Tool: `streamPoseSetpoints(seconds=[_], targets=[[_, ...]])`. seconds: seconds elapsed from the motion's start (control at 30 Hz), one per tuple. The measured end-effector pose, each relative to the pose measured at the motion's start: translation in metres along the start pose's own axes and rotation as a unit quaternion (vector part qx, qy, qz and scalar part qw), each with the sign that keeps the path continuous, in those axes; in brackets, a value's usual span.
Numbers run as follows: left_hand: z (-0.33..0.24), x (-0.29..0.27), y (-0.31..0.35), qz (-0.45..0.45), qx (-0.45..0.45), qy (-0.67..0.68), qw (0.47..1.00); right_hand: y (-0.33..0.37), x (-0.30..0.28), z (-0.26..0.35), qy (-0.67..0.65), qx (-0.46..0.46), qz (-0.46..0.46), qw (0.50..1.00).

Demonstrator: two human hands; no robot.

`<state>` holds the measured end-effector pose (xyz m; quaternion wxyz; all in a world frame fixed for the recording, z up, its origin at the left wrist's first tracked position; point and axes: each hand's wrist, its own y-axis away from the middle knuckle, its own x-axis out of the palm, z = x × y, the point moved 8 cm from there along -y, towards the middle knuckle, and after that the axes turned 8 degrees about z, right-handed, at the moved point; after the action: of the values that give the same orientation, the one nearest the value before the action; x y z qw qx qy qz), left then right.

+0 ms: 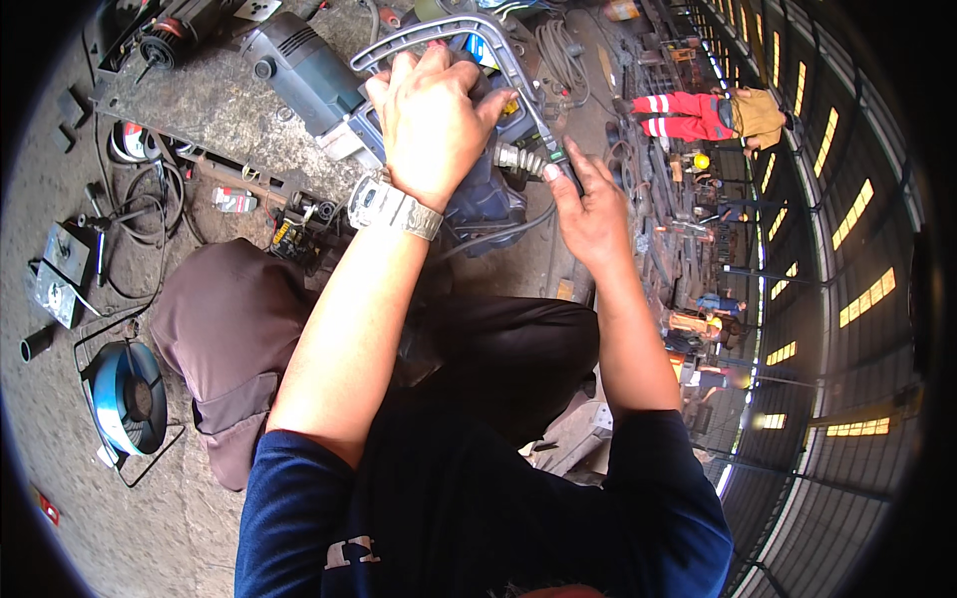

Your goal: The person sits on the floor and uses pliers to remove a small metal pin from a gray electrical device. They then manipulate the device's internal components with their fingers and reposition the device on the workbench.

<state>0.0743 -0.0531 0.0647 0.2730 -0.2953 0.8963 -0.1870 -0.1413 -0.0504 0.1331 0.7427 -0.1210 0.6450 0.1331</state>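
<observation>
Grey and curved, the handle [429,27] tops the power tool [304,80] in front of us, best steadied by our left hand [431,120] while our right hand [594,214] works at its near end, though we cannot tell whether either grip is closed.

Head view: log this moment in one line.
left hand: over power tool; right hand: at end of grey handle, grip unclear; floor: blue spool

Stained worktop [214,110] and gritty floor [179,528]
A dark red tool [187,25] lies near the worktop's far-left corner, a grey-bodied machine [299,75] at its right edge; beyond its near edge, the floor bears cable [182,189], a metal bracket [65,254], a blue spool [113,394].
</observation>
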Motion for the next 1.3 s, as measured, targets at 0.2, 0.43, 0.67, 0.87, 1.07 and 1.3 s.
streamPoseSetpoints(seconds=[0.2, 0.43, 0.67, 0.87, 1.07, 1.3], targets=[[-0.001, 0.004, 0.003, 0.003, 0.013, 0.015, 1.000, 0.006, 0.007, 0.016, 0.075, -0.006, -0.039, 0.996], [0.001, 0.006, 0.003, -0.012, 0.015, 0.010, 1.000, 0.006, 0.006, 0.028, 0.147, -0.047, -0.071, 0.985], [-0.001, 0.003, 0.004, -0.020, 0.012, 0.021, 1.000, 0.002, 0.006, 0.027, 0.164, -0.061, -0.073, 0.982], [0.000, -0.001, 0.003, -0.025, 0.000, 0.013, 1.000, 0.011, 0.005, 0.041, 0.150, -0.066, -0.045, 0.985], [0.000, 0.002, 0.004, -0.023, 0.003, 0.017, 1.000, 0.006, -0.004, 0.048, 0.127, -0.038, -0.007, 0.991], [-0.003, 0.002, 0.001, -0.037, 0.013, 0.014, 0.999, 0.008, -0.005, 0.052, 0.169, -0.062, -0.050, 0.982]])
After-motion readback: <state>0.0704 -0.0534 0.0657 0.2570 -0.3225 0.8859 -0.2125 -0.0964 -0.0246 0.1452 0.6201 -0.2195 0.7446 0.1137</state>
